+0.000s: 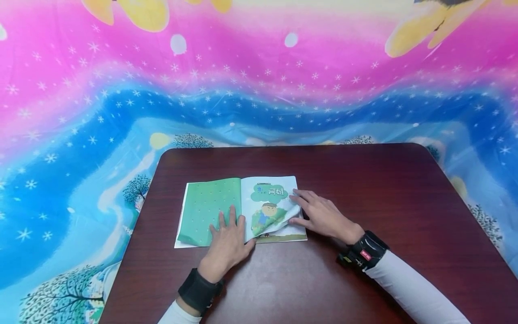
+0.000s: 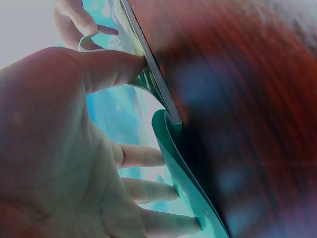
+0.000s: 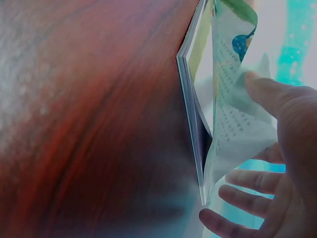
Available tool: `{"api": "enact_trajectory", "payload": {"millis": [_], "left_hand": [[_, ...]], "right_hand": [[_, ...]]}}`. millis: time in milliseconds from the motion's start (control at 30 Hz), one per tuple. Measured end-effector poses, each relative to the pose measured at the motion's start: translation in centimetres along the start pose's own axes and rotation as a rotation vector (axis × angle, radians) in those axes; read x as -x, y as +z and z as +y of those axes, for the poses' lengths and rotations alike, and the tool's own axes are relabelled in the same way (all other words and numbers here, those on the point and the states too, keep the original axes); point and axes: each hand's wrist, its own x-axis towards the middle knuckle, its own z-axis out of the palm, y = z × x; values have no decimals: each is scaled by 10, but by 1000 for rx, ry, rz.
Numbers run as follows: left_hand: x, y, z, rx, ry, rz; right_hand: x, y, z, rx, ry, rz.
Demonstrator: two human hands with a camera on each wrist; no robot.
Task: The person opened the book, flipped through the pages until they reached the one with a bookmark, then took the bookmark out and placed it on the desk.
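An open picture book [image 1: 269, 184] lies on the table, a green dotted page on its left side and a title page with a cartoon child on its right. My left hand [image 1: 226, 247] rests on the book near the fold, fingers spread straight over the green page [image 2: 171, 148] and thumb at the lower edge. At the right side, my right hand [image 1: 323, 216] pinches the lower corner of the title page [image 3: 233, 99], thumb on its printed underside. That page curls up and shows part of the sheet beneath. In the right wrist view, the other right fingers reach past the page's edge.
The dark red-brown wooden table [image 1: 364, 180] has rounded far corners. Behind it hangs a pink and blue cloth [image 1: 243, 76] with snowflakes and trees. Each wrist wears a black strap [image 1: 366, 252] with a device on it.
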Motion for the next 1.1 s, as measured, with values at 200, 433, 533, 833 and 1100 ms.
{"api": "enact_trajectory", "payload": {"millis": [200, 433, 533, 833, 1100], "left_hand": [[0, 0, 0, 8, -11, -14], [-1, 1, -1, 13, -13, -12], [0, 1, -1, 16, -13, -13], [-1, 0, 0, 40, -32, -40], [-1, 0, -1, 66, -37, -20]], "right_hand": [[2, 0, 2, 2, 45, -8], [2, 0, 4, 1, 86, -56], [2, 0, 4, -4, 111, -80], [5, -1, 6, -35, 117, -86], [5, -1, 5, -49, 103, -101]]}}
